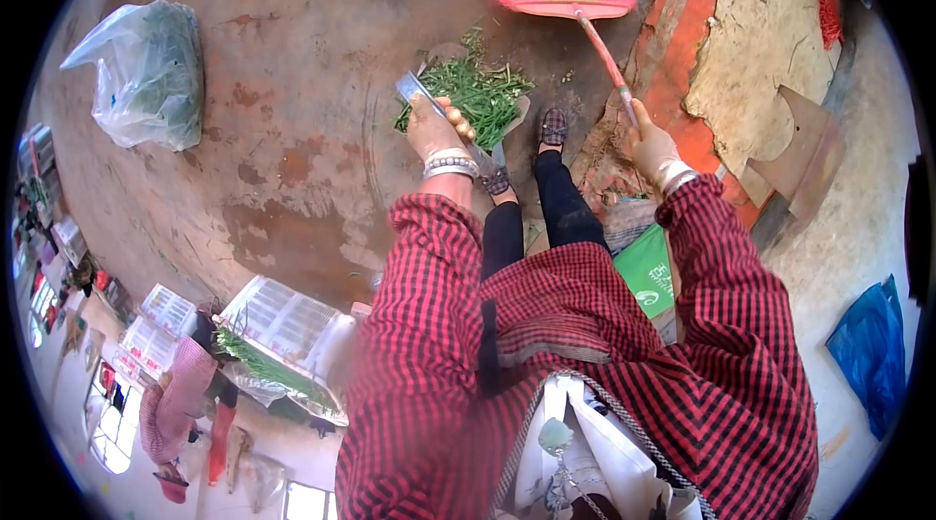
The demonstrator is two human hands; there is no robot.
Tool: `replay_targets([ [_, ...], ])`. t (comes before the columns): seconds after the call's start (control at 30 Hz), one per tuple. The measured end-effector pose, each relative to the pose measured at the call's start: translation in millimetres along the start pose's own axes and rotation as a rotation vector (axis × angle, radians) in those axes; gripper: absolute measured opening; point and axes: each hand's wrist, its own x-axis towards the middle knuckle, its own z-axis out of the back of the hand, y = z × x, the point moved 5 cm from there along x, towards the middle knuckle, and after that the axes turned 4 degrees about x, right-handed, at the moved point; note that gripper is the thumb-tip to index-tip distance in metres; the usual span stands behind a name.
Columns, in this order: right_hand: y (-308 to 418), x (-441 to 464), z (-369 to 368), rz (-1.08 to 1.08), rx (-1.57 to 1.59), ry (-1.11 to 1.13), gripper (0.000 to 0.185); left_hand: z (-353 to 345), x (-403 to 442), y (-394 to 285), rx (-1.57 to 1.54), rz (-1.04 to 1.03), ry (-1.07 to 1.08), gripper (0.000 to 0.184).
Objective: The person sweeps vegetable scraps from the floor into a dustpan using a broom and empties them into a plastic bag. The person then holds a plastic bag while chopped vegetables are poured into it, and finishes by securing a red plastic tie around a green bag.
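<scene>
My left hand (436, 130), in a pale glove with bracelets at the wrist, is wrapped round the metal handle (413, 89) of a dustpan. Green plant scraps (480, 94) are heaped on the pan, which they largely hide. On the other side, my right hand (651, 148), also gloved, grips the red stick of a broom (604, 57). The broom's pink head (561, 0) is up and away from me, beyond the scraps, with its bristles slightly blurred.
A clear plastic bag of greens (156, 77) stands at the upper left. Torn cardboard (760, 42) lies at the right, with a blue bag (871, 354) lower down. Another person (180, 398) is at the lower left, beside long greens (273, 364).
</scene>
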Motion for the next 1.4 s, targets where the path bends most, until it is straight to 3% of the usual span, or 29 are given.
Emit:
replay_targets([
  [0.07, 3, -3, -8, -0.057, -0.163, 0.054, 0.06, -1, 0, 1, 0.004, -0.004, 0.004, 0.037],
  [0.13, 7, -37, -35, -0.05, -0.302, 0.266, 0.064, -3, -1, 4, -0.002, -0.023, 0.01, 0.037],
  [0.27, 24, -94, -83, 0.027, -0.318, 0.418, 0.061, -2, 1, 7, 0.003, -0.03, 0.012, 0.037],
  [0.37, 36, -127, -80, 0.083, -0.175, 0.448, 0.059, 10, -2, 3, 0.069, -0.027, -0.008, 0.037],
  [0.47, 43, -164, -61, 0.175, -0.041, 0.466, 0.057, 53, -14, 2, -0.022, 0.052, -0.08, 0.038],
  [0.57, 39, -182, -56, 0.202, -0.038, 0.442, 0.055, 121, -12, 17, -0.018, 0.068, -0.021, 0.041],
  [0.7, 45, -181, -17, 0.201, -0.052, 0.363, 0.059, 174, -31, 25, -0.006, 0.113, -0.032, 0.044],
  [0.83, 43, -154, 23, 0.363, -0.244, 0.187, 0.058, 177, -43, 20, 0.007, 0.114, -0.015, 0.046],
  [0.97, 61, -99, 42, 0.389, -0.192, 0.084, 0.056, 189, -54, 15, 0.017, 0.105, -0.049, 0.046],
  [1.07, 97, -46, 24, 0.448, -0.111, 0.029, 0.053, 198, -69, 16, -0.006, 0.101, -0.048, 0.045],
  [1.13, 126, 7, -23, 0.321, 0.015, 0.133, 0.051, 210, -79, 16, -0.039, 0.08, -0.076, 0.045],
  [1.27, 105, 33, -72, 0.335, 0.08, 0.144, 0.048, 231, -98, 19, -0.096, 0.061, -0.061, 0.04],
  [1.33, 67, 27, -75, 0.406, -0.023, 0.029, 0.049, 241, -107, 11, -0.126, 0.034, -0.061, 0.036],
  [1.4, 34, -1, -64, 0.328, -0.003, 0.122, 0.048, 251, -115, 5, -0.197, 0.004, -0.046, 0.032],
])
